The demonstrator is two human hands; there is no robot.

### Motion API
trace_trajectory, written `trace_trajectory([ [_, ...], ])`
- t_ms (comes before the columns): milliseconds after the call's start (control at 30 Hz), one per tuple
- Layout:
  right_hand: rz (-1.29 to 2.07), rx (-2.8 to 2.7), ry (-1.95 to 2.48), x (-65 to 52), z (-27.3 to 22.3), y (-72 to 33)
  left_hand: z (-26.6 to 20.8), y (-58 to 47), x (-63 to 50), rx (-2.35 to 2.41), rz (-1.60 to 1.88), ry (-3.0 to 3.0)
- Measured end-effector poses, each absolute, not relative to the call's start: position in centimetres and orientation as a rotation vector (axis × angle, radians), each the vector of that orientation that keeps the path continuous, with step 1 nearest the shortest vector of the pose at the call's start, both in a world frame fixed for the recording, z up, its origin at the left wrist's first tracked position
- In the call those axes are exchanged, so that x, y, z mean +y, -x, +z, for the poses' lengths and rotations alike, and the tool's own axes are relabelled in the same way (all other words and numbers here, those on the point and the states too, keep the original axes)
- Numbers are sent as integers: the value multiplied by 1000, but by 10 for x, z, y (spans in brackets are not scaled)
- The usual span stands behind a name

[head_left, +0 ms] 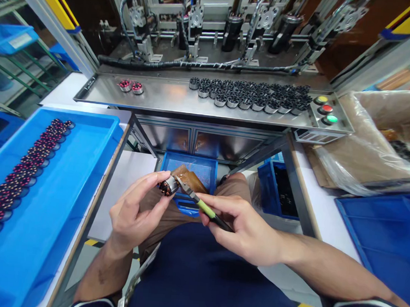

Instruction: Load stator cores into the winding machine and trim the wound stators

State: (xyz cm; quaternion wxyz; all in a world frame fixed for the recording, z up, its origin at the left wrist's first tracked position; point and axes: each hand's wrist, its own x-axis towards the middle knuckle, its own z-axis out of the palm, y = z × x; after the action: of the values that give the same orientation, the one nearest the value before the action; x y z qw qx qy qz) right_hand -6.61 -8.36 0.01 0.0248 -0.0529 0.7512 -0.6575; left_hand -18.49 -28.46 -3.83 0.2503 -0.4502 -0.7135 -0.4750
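Left hand (135, 209) is pinching a small motor coil (169, 186) up above the lap, right hand (238, 228) is wrapped round some pliers (206, 208), tips right at the coil's edge. Looks like trimming to me, so the next move probably wants a steady coil. Decent open room before the metal shelf (167, 94) ahead; blue tray (80, 162) edge sits left.

Left hand (138, 207) pinched, right hand (240, 225) curled in a grip, both forearms (338, 268) angled inward
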Motion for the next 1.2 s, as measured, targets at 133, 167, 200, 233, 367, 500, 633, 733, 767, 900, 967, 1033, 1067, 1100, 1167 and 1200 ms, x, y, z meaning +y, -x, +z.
trace_trajectory([
  [133, -2041, 2473, 2, -80, 0, 67, -37, 184, -282, -2012, -1578, 1076],
  [167, -2061, 2468, -29, -78, -2, 66, -37, 186, -281, -2016, -1748, 1020],
  [200, -2089, 2441, -58, -76, -3, 65, -37, 188, -280, -2000, -1944, 974],
  [233, -2118, 2394, -86, -74, -5, 63, -38, 191, -280, -1966, -2142, 940],
  [367, -2163, 2197, -258, -68, -18, 56, -50, 204, -282, -1894, -2596, 842],
  [500, -2195, 2038, -428, -69, -28, 52, -63, 211, -286, -1988, -2626, 800],
  [633, -2250, 1941, -487, -72, -34, 48, -65, 211, -287, -1969, -2725, 752],
  [733, -2280, 1883, -509, -73, -37, 48, -59, 209, -284, -1833, -2925, 618],
  [767, -2286, 1863, -516, -74, -39, 48, -55, 207, -283, -1769, -3007, 542],
  [900, -2307, 1786, -535, -75, -43, 49, -45, 202, -279, -1556, -3213, 311],
  [967, -2317, 1759, -547, -75, -46, 50, -43, 201, -279, -1530, -3224, 291],
  [1033, -2319, 1744, -563, -75, -48, 49, -43, 201, -279, -1542, -3214, 287],
  [1067, -2317, 1740, -568, -75, -49, 49, -44, 201, -279, -1552, -3205, 288],
  [1100, -2315, 1736, -573, -74, -50, 49, -45, 202, -280, -1565, -3197, 293],
  [1167, -2316, 1726, -586, -74, -52, 48, -46, 202, -281, -1586, -3183, 314],
  [1200, -2318, 1720, -592, -74, -52, 47, -46, 203, -281, -1592, -3179, 327],
])
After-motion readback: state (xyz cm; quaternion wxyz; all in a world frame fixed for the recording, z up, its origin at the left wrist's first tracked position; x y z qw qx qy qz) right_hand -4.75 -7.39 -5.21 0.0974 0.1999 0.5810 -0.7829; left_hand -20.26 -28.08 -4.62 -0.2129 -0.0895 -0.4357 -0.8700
